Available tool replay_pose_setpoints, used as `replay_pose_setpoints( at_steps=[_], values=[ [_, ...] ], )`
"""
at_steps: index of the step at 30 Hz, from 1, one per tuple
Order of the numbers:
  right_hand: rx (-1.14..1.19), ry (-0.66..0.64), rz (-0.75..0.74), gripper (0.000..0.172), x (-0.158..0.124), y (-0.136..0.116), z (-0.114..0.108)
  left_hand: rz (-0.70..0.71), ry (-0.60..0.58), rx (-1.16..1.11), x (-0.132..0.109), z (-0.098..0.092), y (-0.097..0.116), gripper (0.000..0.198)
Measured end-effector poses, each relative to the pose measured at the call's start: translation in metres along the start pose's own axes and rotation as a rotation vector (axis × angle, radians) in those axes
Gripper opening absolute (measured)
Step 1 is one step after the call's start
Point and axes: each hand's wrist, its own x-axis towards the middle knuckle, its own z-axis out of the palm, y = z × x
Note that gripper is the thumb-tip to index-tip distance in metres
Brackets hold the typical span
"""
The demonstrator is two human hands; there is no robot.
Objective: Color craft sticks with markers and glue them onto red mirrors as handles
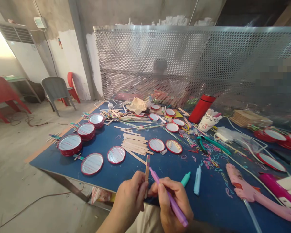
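Note:
My left hand point(131, 197) is closed around a wooden craft stick point(147, 170), held upright near the front edge of the blue table point(126, 171). My right hand point(171, 202) grips a purple marker point(168, 197), its tip resting against the stick. Just beyond my hands lies a pile of plain wooden sticks point(134, 144) and several round red-rimmed mirrors point(116, 154). A teal marker point(185, 179) and a light blue marker point(197, 180) lie on the table to the right of my hands.
A pink glue gun point(247, 191) lies at the right, its cord trailing. Stacks of red-rimmed mirrors point(70, 144) line the left edge. A red bottle point(202, 107), paper cup point(210, 120), green pliers point(210, 142) and coloured rubber bands sit farther back. A perforated metal screen point(184, 61) stands behind, a person beyond it.

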Motion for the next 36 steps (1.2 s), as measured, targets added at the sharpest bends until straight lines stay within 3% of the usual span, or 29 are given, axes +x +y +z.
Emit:
replay_pose_setpoints(
  at_steps=[7,15,21,27,33,36],
  values=[
    [-0.001,0.043,0.005,0.011,0.0019,-0.0036,-0.0004,-0.013,-0.008,-0.001,-0.0006,-0.0005,0.0001,0.017],
    [-0.061,-0.039,-0.015,0.009,0.0014,-0.0028,-0.0017,-0.003,0.004,0.013,0.0002,-0.0005,0.0004,0.017],
    [-0.045,0.053,-0.015,0.011,0.0007,-0.0018,0.0003,-0.015,0.001,0.04,-0.0004,0.0006,-0.0002,0.018],
    [-0.095,-0.041,-0.031,0.01,-0.0002,-0.0023,-0.002,-0.009,0.0,0.019,-0.0003,0.0002,0.0007,0.017],
    [-0.048,0.031,-0.03,0.011,0.0007,-0.0031,-0.0013,-0.035,-0.023,0.029,0.0,-0.0011,0.0021,0.018],
    [-0.073,-0.015,-0.041,0.011,-0.0004,-0.0015,-0.0026,-0.041,-0.035,0.01,-0.0001,-0.0008,0.0017,0.017]
  ],
)
